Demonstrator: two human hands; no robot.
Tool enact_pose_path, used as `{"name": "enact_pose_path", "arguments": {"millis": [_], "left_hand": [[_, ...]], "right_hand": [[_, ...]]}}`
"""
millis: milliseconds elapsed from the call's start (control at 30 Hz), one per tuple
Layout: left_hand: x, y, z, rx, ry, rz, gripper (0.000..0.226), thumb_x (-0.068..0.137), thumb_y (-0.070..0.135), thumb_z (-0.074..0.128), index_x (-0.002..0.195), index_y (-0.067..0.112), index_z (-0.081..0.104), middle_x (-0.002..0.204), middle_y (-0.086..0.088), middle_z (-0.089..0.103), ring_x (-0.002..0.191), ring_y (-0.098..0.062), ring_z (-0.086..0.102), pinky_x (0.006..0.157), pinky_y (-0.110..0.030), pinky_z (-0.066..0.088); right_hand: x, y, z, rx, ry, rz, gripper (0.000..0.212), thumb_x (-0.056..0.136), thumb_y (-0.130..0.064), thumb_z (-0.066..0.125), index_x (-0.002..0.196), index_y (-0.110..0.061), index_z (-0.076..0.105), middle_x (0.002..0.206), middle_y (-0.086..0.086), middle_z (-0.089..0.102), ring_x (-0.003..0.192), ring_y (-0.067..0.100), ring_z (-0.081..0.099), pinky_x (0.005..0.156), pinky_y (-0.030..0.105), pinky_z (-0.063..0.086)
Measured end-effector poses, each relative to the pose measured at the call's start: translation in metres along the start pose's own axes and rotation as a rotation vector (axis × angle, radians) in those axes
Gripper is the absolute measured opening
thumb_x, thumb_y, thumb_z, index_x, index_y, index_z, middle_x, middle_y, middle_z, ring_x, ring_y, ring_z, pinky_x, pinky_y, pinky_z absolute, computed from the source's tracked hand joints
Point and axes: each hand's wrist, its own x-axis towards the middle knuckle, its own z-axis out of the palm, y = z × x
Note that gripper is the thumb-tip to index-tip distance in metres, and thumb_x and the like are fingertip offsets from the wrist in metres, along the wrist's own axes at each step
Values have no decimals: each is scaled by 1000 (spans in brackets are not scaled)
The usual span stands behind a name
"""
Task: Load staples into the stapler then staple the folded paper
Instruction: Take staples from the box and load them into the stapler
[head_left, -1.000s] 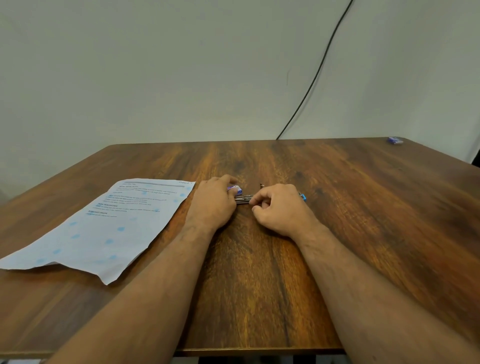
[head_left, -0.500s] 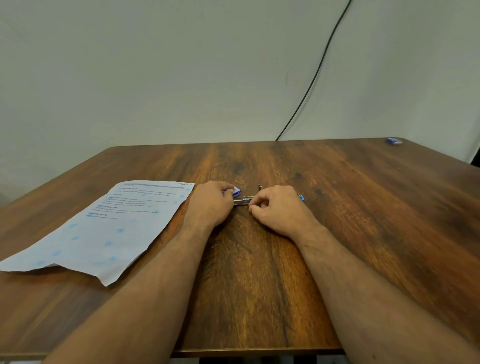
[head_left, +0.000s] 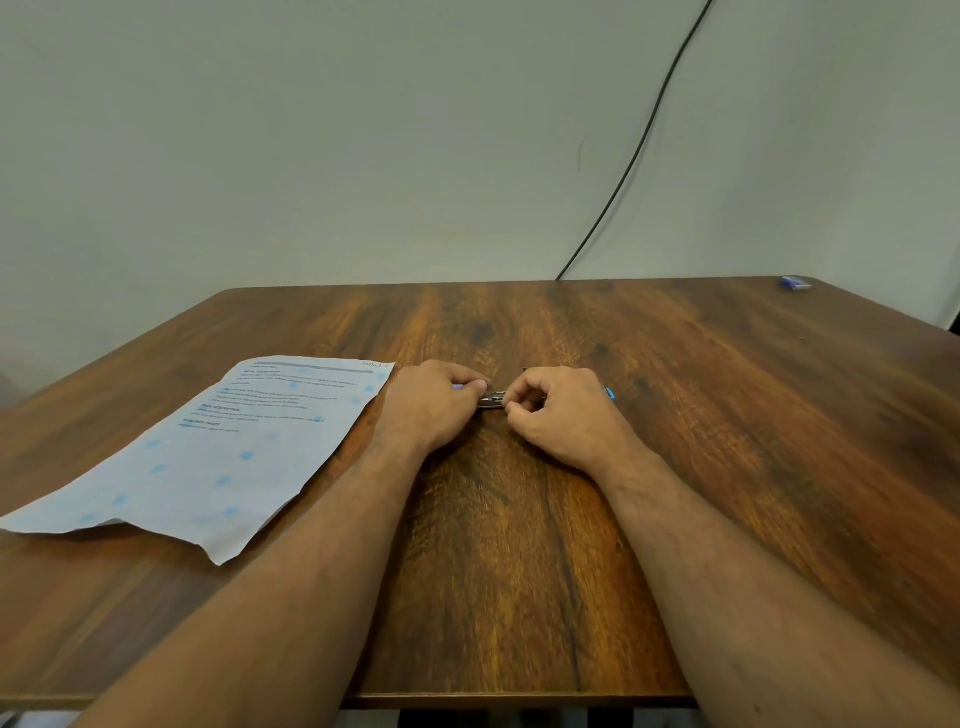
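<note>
**Both hands on stapler, mid-table**

Far left: white printed paper sheet with pale blue dots (head_left: 223, 447) lies flat on the brown wood-grain table (head_left: 519, 571), near corner slightly curled up. Its right edge is just beside the left wrist.

Left hand (head_left: 431, 405): knuckles up, fingers curled around the left end of the small metal stapler with blue plastic trim (head_left: 491, 400). A sliver of blue shows at its fingertips.

Stapler sits on the table between the two hands. Only the short silver middle section is exposed; can't tell if the staple channel is open or loaded.

Right hand (head_left: 561, 415): fingers bent inward, thumb and index pinched on the right part of the stapler. A blue tip pokes out past the far side of this hand. Whether the pinch also holds staples – can't tell, too small.

Far right back corner: small blue box (head_left: 795, 282), well apart from the hands. Black cable (head_left: 639, 145) runs down the pale wall behind the table.
</note>
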Motion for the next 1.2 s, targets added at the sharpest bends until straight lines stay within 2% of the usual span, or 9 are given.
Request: {"name": "enact_pose_path", "arguments": {"millis": [200,267,367,533,600,733,967,1067,1200], "left_hand": [[1,0,4,34,12,12,30,99,36,53,98,23,80,97,-3,75,85,-20,64,77,-34,50],[-1,2,3,5,43,67,30,99,27,55,88,15,81,102,-4,73,91,-20,64,84,-35,51],[-3,2,2,-1,159,101,22,96,18,60,101,15,81,128,-3,61,120,-17,56,95,-22,37],[-10,0,-4,-252,407,203,20,89,7,68,95,20,82,122,8,59,111,-11,59,85,-3,38],[-15,-1,-7,-382,389,201,29,88,-1,65,89,24,81,118,9,62,107,-10,60,79,-3,43],[-18,2,-12,-634,271,150,39,79,-3,51,72,23,79,114,0,71,112,-17,64,81,-30,60],[-23,9,-18,-716,47,51,50,87,-20,42,69,10,77,122,1,70,127,-20,55,74,-24,61],[-21,8,-18,-747,-2,29,54,86,-24,42,69,12,78,125,0,70,126,-19,55,78,-25,61],[-19,5,-17,-762,-42,45,58,83,-25,48,69,20,82,124,1,72,128,-22,56,86,-30,60]], "right_hand": [[1,2,3,1,24,9,13,81,-18,66,82,-26,76,67,-11,68,62,-4,59,64,10,44],[2,3,3,6,23,11,14,81,-17,66,81,-28,75,67,-11,68,62,-6,58,62,10,41],[1,3,3,4,19,4,15,81,-16,67,80,-29,75,66,-11,67,62,-7,58,61,9,40],[0,3,0,56,80,-8,10,81,-18,70,80,-26,75,65,-11,68,63,-3,60,60,7,41],[0,3,0,80,144,-22,11,79,-16,69,77,-25,75,63,-11,66,60,-1,59,58,8,41],[-3,4,1,92,234,-53,16,73,-9,63,70,-20,74,57,-9,63,52,3,55,53,14,40],[-3,7,-1,137,255,0,22,76,-9,57,68,-23,72,49,-13,63,43,10,60,48,26,52],[-3,8,0,156,242,23,19,82,-14,61,75,-27,73,57,-7,68,48,13,66,51,36,60],[-4,3,-2,265,233,90,13,90,-13,68,85,-22,76,67,-3,72,53,13,71,47,33,60]]}}
